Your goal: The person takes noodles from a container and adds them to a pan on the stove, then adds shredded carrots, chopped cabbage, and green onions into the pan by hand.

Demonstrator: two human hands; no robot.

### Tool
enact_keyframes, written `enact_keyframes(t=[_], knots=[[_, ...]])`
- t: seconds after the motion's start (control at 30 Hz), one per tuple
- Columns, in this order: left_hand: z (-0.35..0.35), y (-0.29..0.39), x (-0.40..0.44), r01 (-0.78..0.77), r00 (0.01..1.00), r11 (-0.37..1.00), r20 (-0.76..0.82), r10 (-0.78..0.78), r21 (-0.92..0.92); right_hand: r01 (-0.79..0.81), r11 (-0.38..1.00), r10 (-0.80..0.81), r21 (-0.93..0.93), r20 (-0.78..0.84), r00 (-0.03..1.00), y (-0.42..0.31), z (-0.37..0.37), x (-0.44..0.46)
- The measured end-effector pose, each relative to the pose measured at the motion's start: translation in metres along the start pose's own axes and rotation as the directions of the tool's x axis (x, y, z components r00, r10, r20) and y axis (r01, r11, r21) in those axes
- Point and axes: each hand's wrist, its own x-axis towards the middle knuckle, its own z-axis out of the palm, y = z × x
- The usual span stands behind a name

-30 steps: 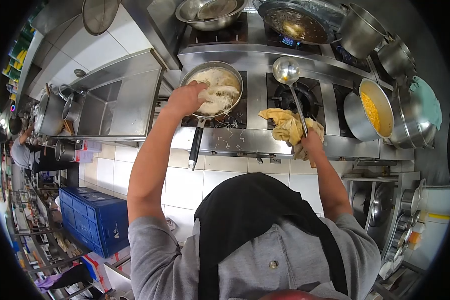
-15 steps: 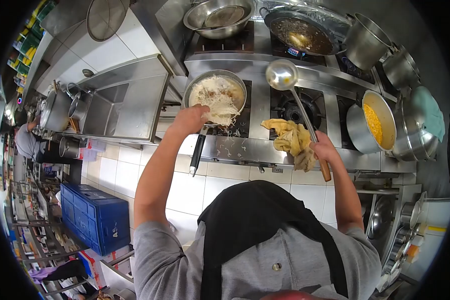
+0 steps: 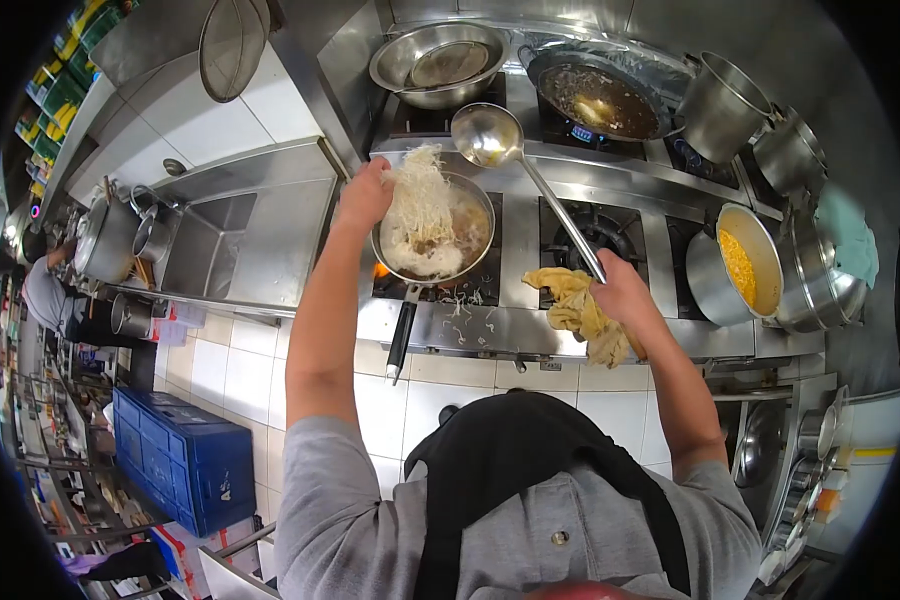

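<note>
Holding, left hand (image 3: 368, 193): fingertips drawn together, pinching the upper left of a bundle of thin pale strands (image 3: 420, 195). Strands: hanging above and into a round frying pan (image 3: 492, 225), to the right of the left hand and well to the left of the right; lower end touching the pan's contents. Raised grip, seemingly, to let the strands hang loose and keep the fingers off the heat.

Frying pan: near left of the stove, black handle (image 3: 402, 335) pointing to the near side, presumably for easy reach; orange flame (image 3: 380, 270) at its left edge.

Right hand (image 3: 620, 290): fingers wrapped around the shaft of a long steel ladle (image 3: 560, 205). Ladle bowl just beyond the pan, shaft slanting across the near right burner (image 3: 592, 232); the length likely spares the hand from heat.

Yellowish cloth (image 3: 573, 300): bunched on the stove's near edge, beside the right hand, perhaps kept for hot handles; whether that hand also grips it, cannot tell.

Far side: steel bowl (image 3: 387, 75) bearing a strainer (image 3: 448, 65); dark wok (image 3: 666, 120) over a blue flame. Right: tilted pot (image 3: 710, 265) of yellow food (image 3: 737, 268).
</note>
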Motion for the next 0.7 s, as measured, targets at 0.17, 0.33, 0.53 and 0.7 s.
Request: enact_keyframes(t=[0.17, 0.33, 0.53, 0.7], knots=[[0.029, -0.015, 0.025, 0.138, 0.983, 0.985, 0.104, -0.148, 0.104, -0.052, 0.994, 0.046, -0.095, -0.060, 0.997, 0.000, 0.007, -0.017], [0.060, -0.037, 0.034, 0.252, 0.968, 0.967, 0.003, -0.252, 0.042, -0.009, 0.989, -0.006, -0.145, -0.103, 0.995, 0.010, 0.024, -0.031], [0.064, -0.055, 0.025, 0.235, 0.878, 0.968, 0.407, -0.251, 0.090, -0.056, 0.987, 0.051, -0.149, -0.043, 0.998, 0.002, 0.038, -0.038], [0.084, -0.071, 0.017, 0.094, 0.926, 0.964, 0.333, -0.176, 0.247, 0.017, 0.979, -0.021, -0.201, -0.015, 1.000, -0.011, 0.048, -0.033]])
